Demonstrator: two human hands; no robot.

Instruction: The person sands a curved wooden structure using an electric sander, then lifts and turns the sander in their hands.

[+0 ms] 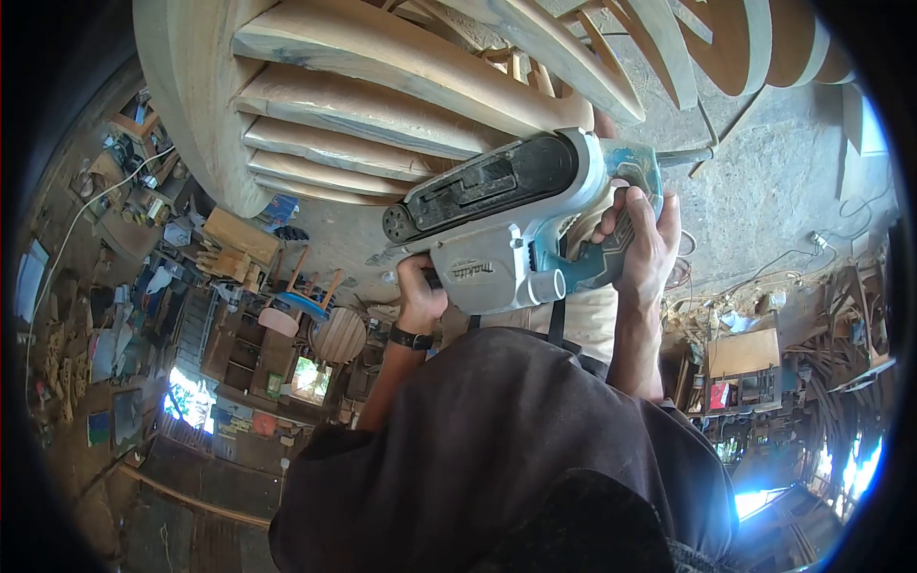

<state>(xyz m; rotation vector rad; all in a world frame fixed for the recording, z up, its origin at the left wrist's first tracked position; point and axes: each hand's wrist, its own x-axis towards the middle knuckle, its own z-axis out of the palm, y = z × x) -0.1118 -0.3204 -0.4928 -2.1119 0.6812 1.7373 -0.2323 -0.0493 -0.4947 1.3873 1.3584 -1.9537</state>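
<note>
A teal and grey belt sander (487, 272) is held up in front of my body, tilted, its black side cover facing up. My right hand (642, 234) wraps around its teal rear handle. At the other end, my left hand (420, 291), with a dark watch on the wrist, closes around the sander's front part; its fingertips are partly hidden. Just beyond the sander is a pale wooden piece with curved slats (353, 110). The sander's far edge overlaps the slats in view, and I cannot tell whether it touches them.
Grey concrete floor (755, 205) lies beyond. A cable (783, 256) runs over it at the right. To the left are a stool with a blue seat (304, 304), a round slatted wooden top (338, 334) and wood offcuts (234, 258). Stacked timber (821, 353) stands at the right.
</note>
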